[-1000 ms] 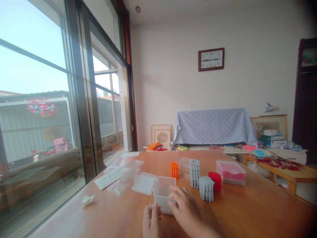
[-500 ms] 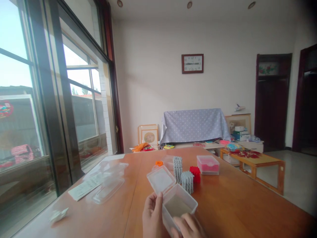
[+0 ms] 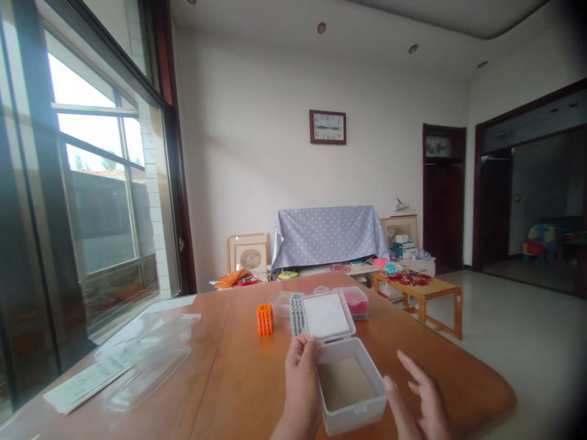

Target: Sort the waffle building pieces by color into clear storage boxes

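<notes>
A small white translucent plastic box [image 3: 354,421] is tilted toward me over the table, its hinged lid [image 3: 328,316] swung back. Nothing shows inside it but its bottom. My left hand [image 3: 300,382] pinches the box's left side near the hinge, thumb on the rim. To the right of the box, my right hand [image 3: 418,400] is open, index finger and thumb apart, with nothing in it. Its thumb is close to the box's front right corner; whether they touch I cannot tell. Behind the box stand a grey stack of gear-edged pieces [image 3: 297,316] and an orange stack [image 3: 265,320].
A clear box with pink contents [image 3: 360,304] and another clear container [image 3: 280,304] stand farther back on the wooden table [image 3: 238,379]. Clear plastic lids [image 3: 151,379] and paper sheets [image 3: 87,382] lie at the left. A low wooden bench [image 3: 431,290] stands beyond the table's right edge.
My right hand has come out of the box and opened to its right. The view has swung right. The box and lid now hide the red stack and the shorter grey stack.
</notes>
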